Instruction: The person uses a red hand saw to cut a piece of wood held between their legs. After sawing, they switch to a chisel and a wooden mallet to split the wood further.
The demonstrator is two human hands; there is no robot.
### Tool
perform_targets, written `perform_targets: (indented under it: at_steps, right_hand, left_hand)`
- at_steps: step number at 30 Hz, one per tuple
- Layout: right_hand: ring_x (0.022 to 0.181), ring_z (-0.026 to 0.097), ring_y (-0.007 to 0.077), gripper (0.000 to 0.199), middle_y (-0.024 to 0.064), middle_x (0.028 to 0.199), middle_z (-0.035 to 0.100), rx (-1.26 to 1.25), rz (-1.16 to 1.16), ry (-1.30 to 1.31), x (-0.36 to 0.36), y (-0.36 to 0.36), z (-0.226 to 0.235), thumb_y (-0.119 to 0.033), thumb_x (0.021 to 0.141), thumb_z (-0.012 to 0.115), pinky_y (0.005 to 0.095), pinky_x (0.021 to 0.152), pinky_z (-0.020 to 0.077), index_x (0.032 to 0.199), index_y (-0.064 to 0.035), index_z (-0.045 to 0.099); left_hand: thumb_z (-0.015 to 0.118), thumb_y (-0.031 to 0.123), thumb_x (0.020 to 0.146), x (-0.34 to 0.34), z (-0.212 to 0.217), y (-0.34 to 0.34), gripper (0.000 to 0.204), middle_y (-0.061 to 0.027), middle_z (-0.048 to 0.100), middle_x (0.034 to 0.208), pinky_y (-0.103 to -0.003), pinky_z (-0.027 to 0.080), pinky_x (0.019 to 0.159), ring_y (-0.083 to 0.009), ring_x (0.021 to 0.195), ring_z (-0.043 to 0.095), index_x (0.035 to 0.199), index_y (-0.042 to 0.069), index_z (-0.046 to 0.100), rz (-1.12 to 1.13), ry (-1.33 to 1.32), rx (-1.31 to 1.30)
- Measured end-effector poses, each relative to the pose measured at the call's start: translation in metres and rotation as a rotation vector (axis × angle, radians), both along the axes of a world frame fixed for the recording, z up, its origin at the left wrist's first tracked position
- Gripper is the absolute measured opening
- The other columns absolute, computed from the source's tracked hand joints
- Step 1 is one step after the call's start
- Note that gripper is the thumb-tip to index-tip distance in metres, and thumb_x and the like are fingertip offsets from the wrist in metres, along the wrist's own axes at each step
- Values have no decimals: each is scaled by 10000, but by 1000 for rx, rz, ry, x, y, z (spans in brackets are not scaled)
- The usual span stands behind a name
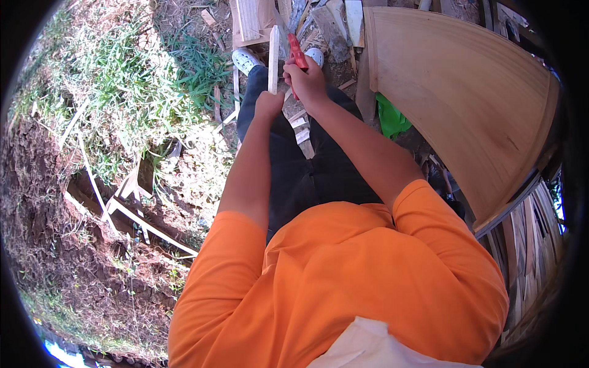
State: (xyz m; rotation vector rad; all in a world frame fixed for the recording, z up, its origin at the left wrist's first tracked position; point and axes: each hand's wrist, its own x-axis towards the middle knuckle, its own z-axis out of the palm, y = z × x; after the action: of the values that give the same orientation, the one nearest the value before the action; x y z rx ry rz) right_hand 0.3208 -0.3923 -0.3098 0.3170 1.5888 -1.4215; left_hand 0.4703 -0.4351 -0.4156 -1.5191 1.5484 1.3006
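Observation:
My left hand (270, 105) is closed around the lower end of a pale, narrow strip of wood (273, 61), which points upright, away from me. Just to its right, my right hand (307, 83) grips the red handle (297, 50) of what looks like a handsaw. A grey blade (283, 44) runs up from that handle, close beside the strip's far end; whether the two touch I cannot tell. Beyond the strip lies a block of wooden boards (248, 21), near my shoes.
To the right leans a large varnished wooden panel (460, 92), with a green plastic bag (391, 116) by its edge. Wood offcuts (331, 30) litter the ground ahead. On the left are grass (123, 73) and a broken wooden frame (138, 208). Slats (531, 245) are stacked at far right.

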Motion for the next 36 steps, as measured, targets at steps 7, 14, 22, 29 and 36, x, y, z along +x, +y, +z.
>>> perform_targets:
  at_steps: [7, 14, 22, 29, 36]
  right_hand:
    - [683, 653, 275, 465, 119, 703, 631, 321, 90, 208, 15, -29, -104, -448, 949, 683, 424, 680, 491, 795, -12, 630]
    - [720, 665, 337, 433, 156, 753, 672, 422, 89, 248, 35, -56, -126, -427, 952, 672, 442, 704, 496, 824, -14, 658]
    - [647, 601, 249, 393, 100, 709, 617, 396, 113, 308, 54, -48, -144, -398, 977, 679, 390, 636, 465, 845, -31, 636]
    - [589, 558, 81, 311, -9, 658, 573, 379, 115, 383, 43, -60, -156, -358, 1012, 678, 281, 564, 439, 938, -56, 683]
    - [735, 653, 219, 353, 101, 772, 667, 308, 31, 314, 31, -68, -159, -369, 987, 679, 377, 708, 500, 964, -17, 689]
  left_hand:
    - [599, 400, 892, 0, -90, -2, 519, -308, 728, 867, -489, 574, 806, -408, 871, 754, 925, -100, 736, 55, -61, 11]
    - [599, 499, 925, 35, -148, 1, 631, -279, 720, 791, -458, 583, 706, -368, 752, 756, 850, -115, 724, -314, 269, -17]
    - [636, 571, 910, 27, -129, -21, 726, -275, 735, 869, -434, 590, 689, -366, 725, 756, 993, -149, 685, -29, 28, 206]
    - [651, 554, 925, 21, -176, -31, 717, -369, 694, 1097, -498, 550, 902, -467, 1079, 695, 1114, -138, 642, -72, 33, 229]
    - [583, 559, 957, -1, -189, -44, 717, -390, 669, 1144, -504, 513, 979, -485, 1156, 654, 1125, -137, 615, -60, 105, 126]
